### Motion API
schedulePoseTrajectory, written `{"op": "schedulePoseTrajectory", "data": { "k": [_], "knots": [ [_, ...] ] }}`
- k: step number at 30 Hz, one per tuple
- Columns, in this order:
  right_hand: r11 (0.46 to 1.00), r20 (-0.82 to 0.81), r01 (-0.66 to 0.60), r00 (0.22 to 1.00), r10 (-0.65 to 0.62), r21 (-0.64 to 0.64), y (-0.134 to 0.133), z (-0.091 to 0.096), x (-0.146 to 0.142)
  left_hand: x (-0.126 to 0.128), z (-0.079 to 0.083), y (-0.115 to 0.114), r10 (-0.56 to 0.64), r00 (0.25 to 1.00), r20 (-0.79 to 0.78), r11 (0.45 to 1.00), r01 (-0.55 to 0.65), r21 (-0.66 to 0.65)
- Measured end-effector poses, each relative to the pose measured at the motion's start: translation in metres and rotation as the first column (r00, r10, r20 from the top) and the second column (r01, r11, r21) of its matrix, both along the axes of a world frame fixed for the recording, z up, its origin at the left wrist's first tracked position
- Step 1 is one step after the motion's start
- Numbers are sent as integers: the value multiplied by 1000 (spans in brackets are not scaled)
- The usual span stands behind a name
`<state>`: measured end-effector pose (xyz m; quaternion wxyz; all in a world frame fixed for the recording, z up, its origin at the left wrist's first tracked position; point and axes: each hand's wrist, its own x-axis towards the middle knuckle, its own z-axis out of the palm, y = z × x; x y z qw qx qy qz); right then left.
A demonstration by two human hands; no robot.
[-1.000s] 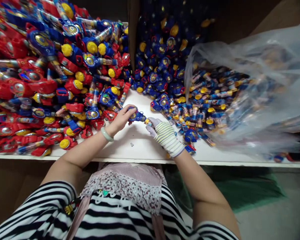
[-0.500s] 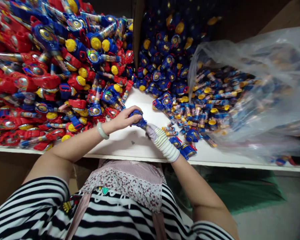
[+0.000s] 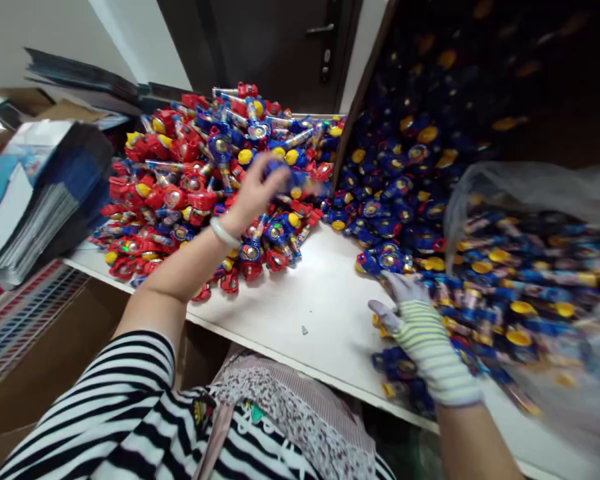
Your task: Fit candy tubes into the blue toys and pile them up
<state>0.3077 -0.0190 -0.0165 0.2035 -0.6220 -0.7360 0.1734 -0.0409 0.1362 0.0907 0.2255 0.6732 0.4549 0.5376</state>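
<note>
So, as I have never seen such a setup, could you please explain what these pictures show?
There is no machine, only a person's two hands, seen by one camera worn on the head, looking forward and down. The bare left hand, with a pale bracelet at its wrist, holds a blurred blue plastic toy over a heap of red and blue plastic toys with yellow parts. The right hand, in a white glove with yellow-green stripes, is open beside small printed tubes with yellow ends; whether it touches any is hard to tell. Dark blue plastic toys also lie on the white tabletop, and many tubes sit in a translucent plastic bag.
</note>
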Motion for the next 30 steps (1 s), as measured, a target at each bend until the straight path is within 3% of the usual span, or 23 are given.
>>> {"op": "schedulePoseTrajectory", "data": {
  "k": [1, 3, 5, 6, 8, 10, 11, 13, 15, 18, 20, 23, 27, 28, 30],
  "knots": [
    [999, 137, 48, 989, -49, 11, 5, 0, 15, -25, 24, 22, 157, 987, -32, 983, -154, 97],
    [994, 323, 107, 942, -90, -35, 8, -6, 39, -73, 64, 60, 414, 897, -154, 899, -377, 223],
    [987, 373, 129, 924, -84, -97, 3, -16, 51, -99, 81, 83, 553, 796, -246, 824, -480, 301],
    [985, 360, 128, 930, -78, -115, 0, -22, 52, -100, 79, 89, 572, 776, -267, 811, -484, 330],
    [981, 316, 135, 945, -85, -141, -2, -31, 50, -73, 55, 88, 479, 823, -306, 862, -377, 338],
    [969, 286, 177, 950, -123, -171, 0, -38, 45, -18, 12, 75, 183, 883, -432, 973, -99, 210],
    [962, 269, 203, 951, -150, -182, 2, -40, 43, 16, -13, 67, -15, 859, -512, 994, 67, 82],
    [956, 203, 236, 959, -199, -175, 4, -44, 38, 82, -61, 53, -321, 699, -640, 945, 279, -169],
    [962, 108, 229, 971, -215, -149, 3, -48, 32, 135, -98, 47, -340, 579, -741, 939, 251, -235],
    [975, 59, 187, 982, -181, -117, -5, -53, 23, 181, -129, 53, -203, 495, -845, 978, 54, -203],
    [982, 133, 156, 981, -141, -107, -11, -54, 17, 191, -136, 57, -182, 468, -865, 979, 0, -206],
    [979, 300, 98, 953, -40, -181, -11, -51, 12, 187, -140, 51, -207, 449, -869, 975, 28, -218],
    [950, 411, 39, 907, 97, -310, 3, -43, 8, 160, -139, 12, -364, 417, -833, 931, 148, -333],
    [949, 409, 39, 907, 98, -314, 5, -41, 6, 151, -138, -1, -433, 448, -782, 901, 194, -387],
    [963, 335, 44, 941, 49, -266, 5, -38, 2, 133, -133, -28, -562, 612, -557, 813, 283, -509]
  ]
}}
